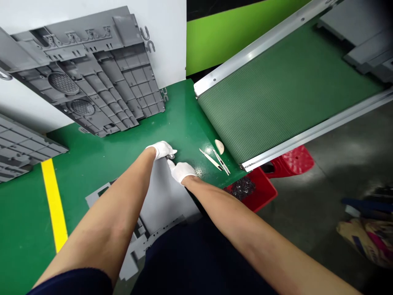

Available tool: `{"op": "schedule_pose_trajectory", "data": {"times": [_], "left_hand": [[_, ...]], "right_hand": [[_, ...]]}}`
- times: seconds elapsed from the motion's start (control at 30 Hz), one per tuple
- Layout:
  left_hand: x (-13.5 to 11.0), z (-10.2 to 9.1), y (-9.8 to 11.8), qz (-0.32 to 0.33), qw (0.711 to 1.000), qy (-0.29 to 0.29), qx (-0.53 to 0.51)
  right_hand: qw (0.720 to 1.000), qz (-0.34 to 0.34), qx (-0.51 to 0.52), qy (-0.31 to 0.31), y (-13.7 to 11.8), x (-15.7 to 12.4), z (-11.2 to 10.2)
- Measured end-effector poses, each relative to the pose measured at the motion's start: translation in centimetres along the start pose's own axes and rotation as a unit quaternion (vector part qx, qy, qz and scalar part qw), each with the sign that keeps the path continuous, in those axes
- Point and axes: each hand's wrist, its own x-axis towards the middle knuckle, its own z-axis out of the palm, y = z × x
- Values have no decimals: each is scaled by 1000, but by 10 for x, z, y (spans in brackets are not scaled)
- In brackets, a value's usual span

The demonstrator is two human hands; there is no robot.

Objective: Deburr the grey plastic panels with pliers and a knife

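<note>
Fingerwork at the panel's (164, 194) far edge, by the looks of it: left hand (162, 150) curled at a small dark part (170, 156), right hand (181, 171) poking in close, whether either grips I can't tell. Next calls for steady pressure, I'd judge; no readable writing.

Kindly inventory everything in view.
Metallic part: one, grey, centre
Work panel: one, grey, centre
Wall panels: uncertain, grey, left
Conveyor: one, green, right
Conveyor panels: uncertain, grey, right
Slim tools: two, whitish, centre
Rounded piece: one, beige, centre
Bin: one, red, right
Small parts: many, dark, in bin
Likely stool: one, red, right
Bench: one, green, centre
Stripe: one, yellow, left
Wall: one, white, top
Board: one, lime, top
Blurred items: uncertain, mixed, right
Clothing: some, navy, bottom
Forearms: two, bare, bottom
Gloved left hand: one, white, centre
Gloved right hand: one, white, centre
</note>
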Motion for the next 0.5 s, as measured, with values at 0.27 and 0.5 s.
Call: {"op": "schedule_pose_trajectory", "data": {"times": [0.27,0.5], "left_hand": [[22,0,-11,15,999,-47,4],[30,8,-19,34,998,-32,-50]], "right_hand": [[998,21,48,38,-5,11,-2],[998,33,45,34,-3,16,-7]]}}
